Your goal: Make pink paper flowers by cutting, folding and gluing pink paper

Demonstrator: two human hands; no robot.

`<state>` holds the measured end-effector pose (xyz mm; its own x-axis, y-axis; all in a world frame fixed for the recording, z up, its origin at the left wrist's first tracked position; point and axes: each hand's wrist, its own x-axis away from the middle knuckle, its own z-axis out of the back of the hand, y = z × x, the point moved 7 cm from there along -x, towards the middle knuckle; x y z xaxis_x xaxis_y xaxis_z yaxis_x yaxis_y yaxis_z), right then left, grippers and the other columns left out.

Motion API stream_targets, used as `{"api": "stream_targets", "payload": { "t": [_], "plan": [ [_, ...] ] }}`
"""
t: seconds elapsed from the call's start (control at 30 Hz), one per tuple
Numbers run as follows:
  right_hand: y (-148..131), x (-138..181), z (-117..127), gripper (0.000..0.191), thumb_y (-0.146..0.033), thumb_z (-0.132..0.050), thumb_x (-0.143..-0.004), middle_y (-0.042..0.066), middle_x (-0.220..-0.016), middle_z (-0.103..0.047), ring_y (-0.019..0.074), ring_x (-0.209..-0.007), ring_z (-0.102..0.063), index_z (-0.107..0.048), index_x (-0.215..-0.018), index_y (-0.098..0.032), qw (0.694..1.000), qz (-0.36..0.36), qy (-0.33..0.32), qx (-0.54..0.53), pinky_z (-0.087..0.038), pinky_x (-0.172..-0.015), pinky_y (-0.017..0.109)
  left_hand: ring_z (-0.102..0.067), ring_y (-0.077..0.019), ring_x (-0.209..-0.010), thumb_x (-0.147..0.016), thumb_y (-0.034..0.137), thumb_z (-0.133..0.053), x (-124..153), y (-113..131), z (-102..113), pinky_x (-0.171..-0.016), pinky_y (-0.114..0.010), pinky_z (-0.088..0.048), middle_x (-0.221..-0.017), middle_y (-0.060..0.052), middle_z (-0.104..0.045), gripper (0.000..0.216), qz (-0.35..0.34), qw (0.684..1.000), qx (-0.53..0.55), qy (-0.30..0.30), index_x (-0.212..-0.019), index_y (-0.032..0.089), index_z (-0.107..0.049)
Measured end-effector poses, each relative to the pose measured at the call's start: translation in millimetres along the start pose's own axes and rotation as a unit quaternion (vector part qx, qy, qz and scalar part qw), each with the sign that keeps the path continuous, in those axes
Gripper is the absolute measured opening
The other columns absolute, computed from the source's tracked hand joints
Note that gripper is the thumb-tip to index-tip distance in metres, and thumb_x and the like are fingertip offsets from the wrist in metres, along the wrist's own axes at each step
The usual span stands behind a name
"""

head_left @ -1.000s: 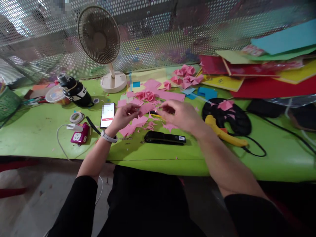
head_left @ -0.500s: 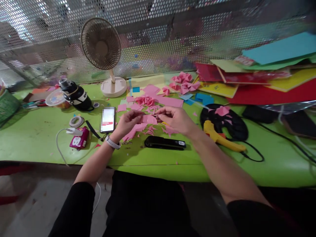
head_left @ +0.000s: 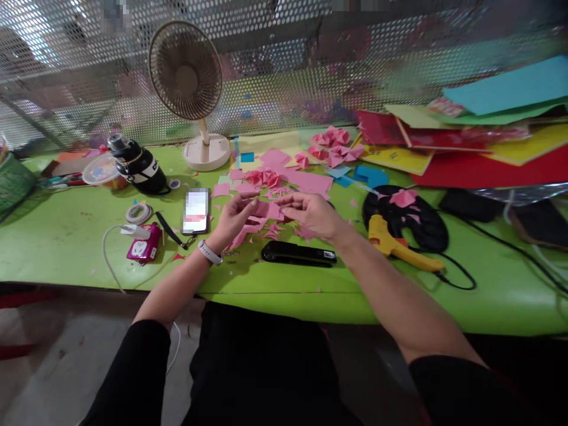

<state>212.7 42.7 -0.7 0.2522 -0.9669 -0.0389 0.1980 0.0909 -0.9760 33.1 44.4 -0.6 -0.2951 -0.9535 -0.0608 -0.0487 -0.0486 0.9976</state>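
A small piece of pink paper (head_left: 268,210) is held up between my two hands above the green table. My left hand (head_left: 235,218) pinches its left side, thumb against fingers. At the paper's right side, my right hand (head_left: 310,214) has its fingertips closed on the edge. Pink paper scraps (head_left: 271,229) lie beneath and around both hands. Folded pink paper flowers (head_left: 262,177) rest just beyond them, with more flowers (head_left: 335,147) farther back. A black stapler (head_left: 298,254) lies nearer to me, below my hands.
A phone (head_left: 196,211), tape roll (head_left: 138,213) and purple power adapter (head_left: 144,244) lie left. Behind stand a fan (head_left: 206,152) and black bottle (head_left: 139,167). On the right are a yellow glue gun (head_left: 402,251) on a black mat (head_left: 432,231) and stacked coloured paper (head_left: 488,171).
The right fingers have shifted slightly on the pink paper, and the left hand has turned a little with its fingers more raised. The whole view has moved slightly.
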Motion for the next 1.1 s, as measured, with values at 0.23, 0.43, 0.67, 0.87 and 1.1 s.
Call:
{"api": "stream_targets", "payload": {
  "t": [0.23, 0.43, 0.67, 0.87, 1.1],
  "plan": [
    [-9.2, 1.3, -2.2, 0.029, -0.033, -0.077, -0.073, 0.008, -0.093, -0.076, 0.0196, -0.081, -0.072, -0.073, -0.098, -0.017, 0.999, 0.026, 0.025, -0.022, -0.062, -0.076, 0.037, -0.071, -0.0108, -0.075, -0.082, 0.032, -0.077, -0.4, -17.0, -5.1, -0.068, -0.024, -0.058, -0.09, -0.004, -0.074, 0.037, 0.067, 0.995, 0.072, -0.021, -0.112, 0.015, -0.062],
    [-10.4, 1.9, -4.8, 0.031, -0.038, -0.078, -0.075, 0.007, -0.096, -0.075, 0.0191, -0.085, -0.071, -0.073, -0.098, -0.019, 0.998, 0.039, -0.005, -0.038, -0.061, -0.084, 0.042, -0.07, -0.0094, -0.069, -0.078, 0.032, -0.081, -1.3, -20.1, -8.1, -0.06, -0.019, -0.055, -0.087, -0.002, -0.072, 0.04, 0.07, 0.987, 0.134, -0.052, -0.11, 0.016, -0.062],
    [-8.6, 3.8, -10.7, 0.04, -0.034, -0.08, -0.071, 0.006, -0.099, -0.073, 0.0187, -0.089, -0.069, -0.07, -0.107, -0.019, 0.998, 0.017, -0.053, -0.034, -0.06, -0.085, 0.039, -0.07, -0.0108, -0.069, -0.077, 0.036, -0.082, 1.6, -11.6, -13.7, -0.062, -0.023, -0.057, -0.09, -0.004, -0.073, 0.049, 0.038, 0.994, 0.073, -0.072, -0.116, 0.015, -0.061],
    [-6.9, 6.1, -17.1, 0.044, -0.027, -0.078, -0.071, 0.002, -0.089, -0.069, 0.0156, -0.081, -0.066, -0.067, -0.112, -0.019, 0.991, -0.044, -0.1, -0.077, -0.058, -0.077, 0.034, -0.068, -0.0092, -0.068, -0.079, 0.035, -0.08, 3.7, -0.3, -17.5, -0.063, -0.022, -0.056, -0.088, -0.005, -0.073, 0.048, -0.012, 0.995, 0.03, -0.09, -0.118, 0.015, -0.061],
    [-5.1, 8.5, -19.9, 0.053, -0.022, -0.074, -0.068, 0.003, -0.081, -0.068, 0.0115, -0.063, -0.059, -0.065, -0.12, -0.014, 0.977, -0.117, -0.107, -0.145, -0.048, -0.057, 0.026, -0.073, -0.0149, -0.085, -0.078, 0.027, -0.08, 8.7, 7.0, -22.5, -0.079, -0.028, -0.059, -0.1, -0.009, -0.074, 0.05, -0.02, 0.987, 0.036, -0.155, -0.124, 0.017, -0.062]
  ]
}}
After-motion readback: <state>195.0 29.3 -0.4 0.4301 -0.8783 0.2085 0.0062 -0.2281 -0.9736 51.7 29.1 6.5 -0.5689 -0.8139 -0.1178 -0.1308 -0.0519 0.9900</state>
